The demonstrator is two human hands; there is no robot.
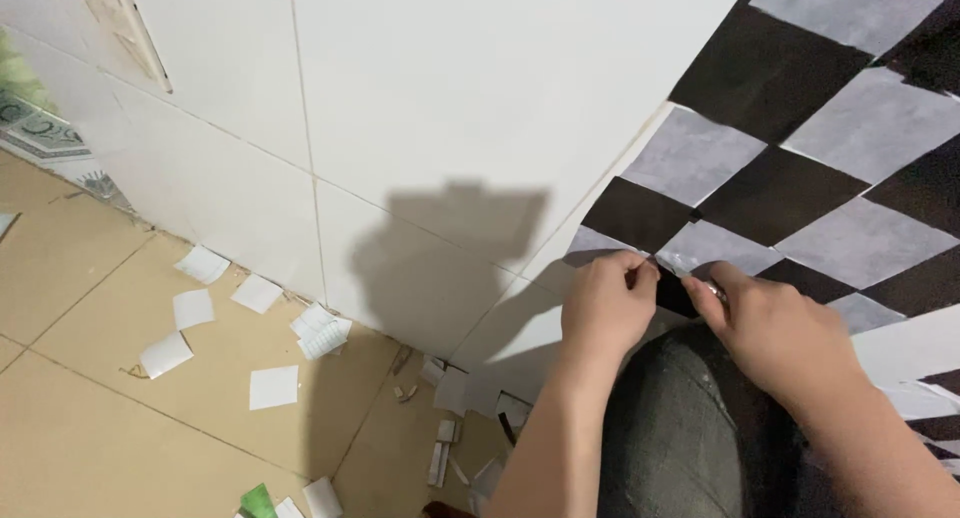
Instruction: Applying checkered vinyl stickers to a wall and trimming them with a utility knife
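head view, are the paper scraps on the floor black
No, the paper scraps on the tan floor are white; black squares show only on the wall.

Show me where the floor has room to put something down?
Bare floor lies left, between the white paper squares and the picture's edge. It is crowded along the wall base, where scraps pile up by the left hand.

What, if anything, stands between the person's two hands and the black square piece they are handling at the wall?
Nothing visible: the left hand and right hand both already touch the black square at the checkered wall covering's lower edge.
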